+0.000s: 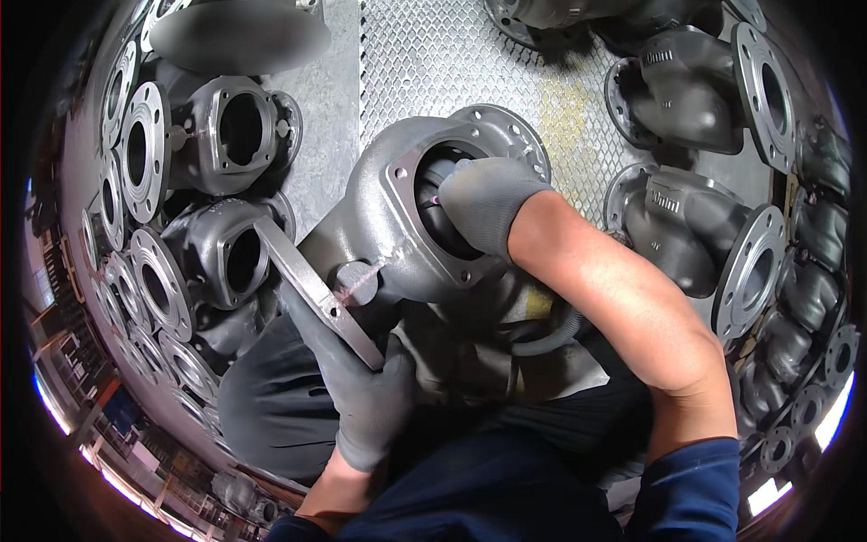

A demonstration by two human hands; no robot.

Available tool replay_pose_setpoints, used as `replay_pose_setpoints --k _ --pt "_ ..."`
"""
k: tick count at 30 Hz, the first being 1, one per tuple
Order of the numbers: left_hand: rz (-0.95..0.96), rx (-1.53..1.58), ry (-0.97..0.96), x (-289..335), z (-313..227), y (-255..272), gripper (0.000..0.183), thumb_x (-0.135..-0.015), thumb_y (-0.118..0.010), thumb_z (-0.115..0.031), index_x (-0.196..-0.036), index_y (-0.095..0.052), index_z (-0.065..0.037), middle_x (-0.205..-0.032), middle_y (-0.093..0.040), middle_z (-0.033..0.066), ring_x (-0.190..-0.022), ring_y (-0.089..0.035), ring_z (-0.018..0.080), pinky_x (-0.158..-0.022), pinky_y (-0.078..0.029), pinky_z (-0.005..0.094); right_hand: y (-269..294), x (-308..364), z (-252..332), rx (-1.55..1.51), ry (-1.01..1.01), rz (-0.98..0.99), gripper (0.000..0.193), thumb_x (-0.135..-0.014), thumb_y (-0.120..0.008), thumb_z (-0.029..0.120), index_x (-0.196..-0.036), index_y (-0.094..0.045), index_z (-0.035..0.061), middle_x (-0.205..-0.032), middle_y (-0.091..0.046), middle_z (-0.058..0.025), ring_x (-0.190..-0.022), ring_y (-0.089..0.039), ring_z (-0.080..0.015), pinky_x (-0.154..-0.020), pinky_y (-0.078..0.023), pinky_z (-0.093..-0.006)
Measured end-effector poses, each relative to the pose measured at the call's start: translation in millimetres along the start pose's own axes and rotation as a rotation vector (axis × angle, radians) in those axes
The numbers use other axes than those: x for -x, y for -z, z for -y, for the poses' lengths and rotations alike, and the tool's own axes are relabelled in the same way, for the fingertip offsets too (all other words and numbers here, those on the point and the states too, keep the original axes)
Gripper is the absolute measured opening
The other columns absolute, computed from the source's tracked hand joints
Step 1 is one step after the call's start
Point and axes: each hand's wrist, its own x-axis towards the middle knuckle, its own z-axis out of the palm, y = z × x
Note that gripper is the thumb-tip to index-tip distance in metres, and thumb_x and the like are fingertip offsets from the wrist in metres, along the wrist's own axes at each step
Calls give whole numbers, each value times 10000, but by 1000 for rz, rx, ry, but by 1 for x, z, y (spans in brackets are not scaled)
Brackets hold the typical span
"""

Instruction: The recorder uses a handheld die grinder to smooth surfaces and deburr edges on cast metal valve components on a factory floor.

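Observation:
A grey cast-metal valve body (361, 217) stands tilted in front of me, with a square bolted-type face around a round opening. My left hand (366, 393), in a grey glove, grips the rim of its near-left end flange (312, 287) from below. My right hand (492, 203), gloved alike, reaches into the opening with its wrist bent. Its fingers are curled and mostly hidden inside. Beside them shows a dark rounded thing with a small pink spot, too hidden to name. A reddish streak marks the casting near a round boss (358, 282).
More valve bodies (221, 135) with flanges stand in rows on the left. Others (691, 90) line the right side and the far edge. Beneath lies a metal mesh plate (433, 54) with yellow patches. A grey hose (551, 339) curves below my right forearm. A blurred oval covers the upper left.

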Motion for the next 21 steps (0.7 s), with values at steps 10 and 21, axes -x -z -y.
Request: replay_pose_setpoints --k 10,21 --pt "-10 0 -20 -2 -4 -2 1102 -697 -611 133 -1651 -60 133 -1684 -211 363 -1608 -191 500 -1313 -143 507 -10 -2 -8 -118 -20 -8 200 -871 -708 106 -1012 -800 -2 -1060 -784 -210 -1007 -772 -367 -886 -618 -435" --pt "-11 -20 -45 -1 -4 -1 1097 -697 -612 128 -1652 -71 128 -1683 -220 355 -1604 -202 498 -1310 -150 503 -4 -1 -4 -103 24 -3 189 -867 -701 95 -1007 -806 24 -1056 -784 -208 -999 -771 -370 -882 -617 -431"
